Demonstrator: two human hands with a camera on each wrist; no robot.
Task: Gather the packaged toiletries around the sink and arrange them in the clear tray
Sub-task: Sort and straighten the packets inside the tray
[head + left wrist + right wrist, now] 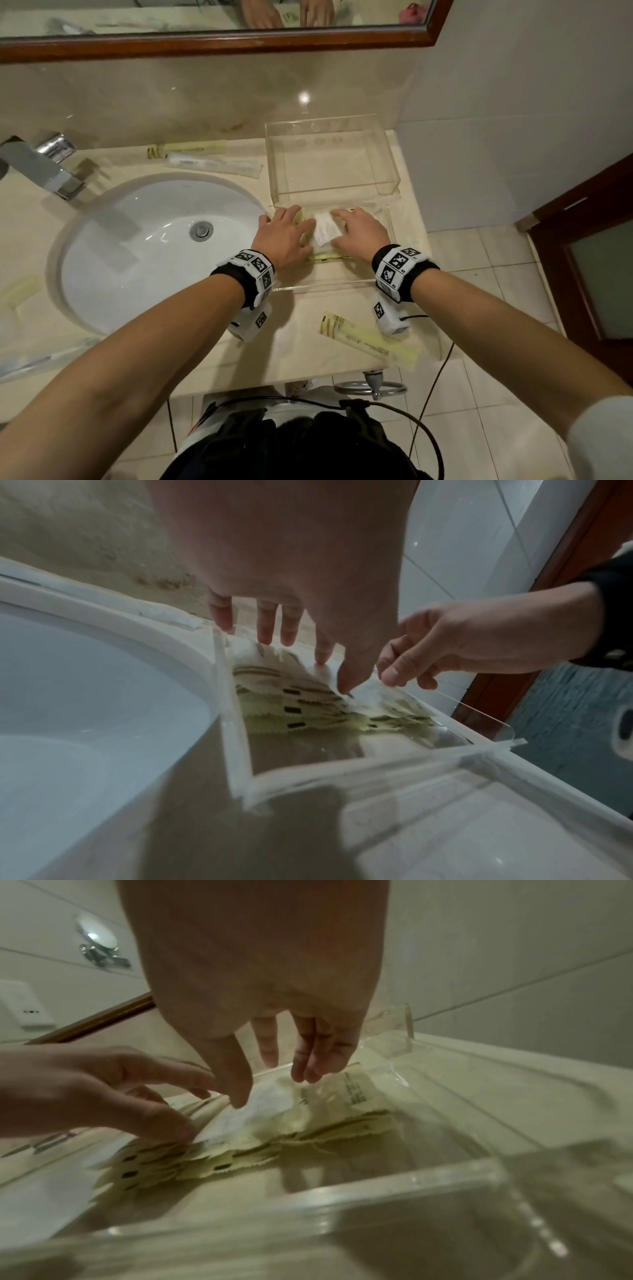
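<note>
A stack of pale yellow toiletry packets (323, 234) with a white-labelled one on top lies in the low clear tray (329, 287), right of the sink. My left hand (287, 229) rests on the stack's left side with fingers spread and straight. My right hand (356, 229) touches its right side, fingers loose. In the left wrist view, the left hand (308, 647) presses its fingertips (322, 656) on the packets (308, 704) inside the tray wall (232, 723). In the right wrist view, the right hand (274, 1064) hovers on the stack (308, 1123), thumb on the top packet. Neither hand grips anything.
A taller clear box (332, 157) stands behind the tray. A long yellow packet (370, 339) lies near the counter's front edge. More packets (205, 157) lie behind the sink (137, 246), others at far left (20, 291). The faucet (44, 164) stands at back left.
</note>
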